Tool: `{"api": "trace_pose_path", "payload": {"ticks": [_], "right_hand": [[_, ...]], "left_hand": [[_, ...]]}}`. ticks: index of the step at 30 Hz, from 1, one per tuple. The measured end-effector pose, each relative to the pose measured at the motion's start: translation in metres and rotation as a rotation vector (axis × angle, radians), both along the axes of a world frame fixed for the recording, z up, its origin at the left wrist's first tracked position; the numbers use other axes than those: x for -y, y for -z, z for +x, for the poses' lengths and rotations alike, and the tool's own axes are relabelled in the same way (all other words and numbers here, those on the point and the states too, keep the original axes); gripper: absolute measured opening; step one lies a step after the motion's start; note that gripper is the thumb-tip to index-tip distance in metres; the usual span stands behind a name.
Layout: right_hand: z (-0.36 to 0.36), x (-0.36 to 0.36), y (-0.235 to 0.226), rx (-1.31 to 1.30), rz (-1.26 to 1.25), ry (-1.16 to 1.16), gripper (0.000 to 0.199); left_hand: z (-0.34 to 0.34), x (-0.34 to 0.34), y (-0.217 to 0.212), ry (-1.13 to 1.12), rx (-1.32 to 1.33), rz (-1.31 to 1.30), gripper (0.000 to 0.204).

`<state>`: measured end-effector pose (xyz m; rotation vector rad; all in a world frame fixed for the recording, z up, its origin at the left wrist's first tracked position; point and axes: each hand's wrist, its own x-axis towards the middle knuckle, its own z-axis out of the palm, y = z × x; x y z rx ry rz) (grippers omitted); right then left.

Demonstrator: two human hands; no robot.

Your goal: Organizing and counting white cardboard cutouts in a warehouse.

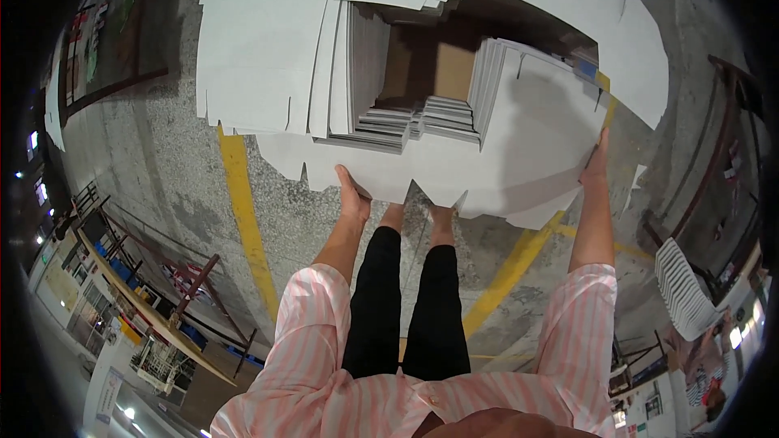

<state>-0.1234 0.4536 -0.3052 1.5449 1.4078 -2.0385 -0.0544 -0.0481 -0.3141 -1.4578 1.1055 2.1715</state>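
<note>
A broad, white die-cut cardboard sheet point(535, 158) with notched edges lies over the near side of a stack, its front edge overhanging the floor. My left hand point(354, 201) grips that front edge, thumb on top and the other fingers hidden underneath. At the sheet's right edge, my right hand point(596, 164) is closed on the border, its fingers partly out of sight. Beyond the held sheet, more white cardboard sheets point(260, 57) are piled in uneven layers. They surround a deep gap with a brown cardboard surface point(454, 69) at its bottom.
Yellow lines point(243, 211) run along the speckled concrete floor. A white ribbed panel point(683, 288) and dark metal frames stand to the right. On the left are a metal rack point(122, 85) and a long, curved-looking table edge point(154, 316). My legs are close to the stack.
</note>
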Motion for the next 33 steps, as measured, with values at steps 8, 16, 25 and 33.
{"api": "trace_pose_path", "payload": {"ticks": [8,16,25,33], "right_hand": [[0.004,0.023,-0.023,-0.037,0.041,-0.056,0.069],[0.106,0.035,-0.007,0.020,0.043,0.011,0.055],[0.164,0.072,0.011,0.020,-0.139,0.177,0.053],[0.153,0.088,-0.036,-0.060,-0.135,0.162,0.053]], "left_hand": [[0.000,0.003,0.002,-0.067,-0.082,-0.073,0.073],[0.024,0.031,0.008,-0.249,-0.141,0.041,0.067],[0.043,0.063,0.011,-0.169,-0.071,-0.129,0.063],[0.048,0.075,-0.007,-0.187,-0.053,0.038,0.057]]}}
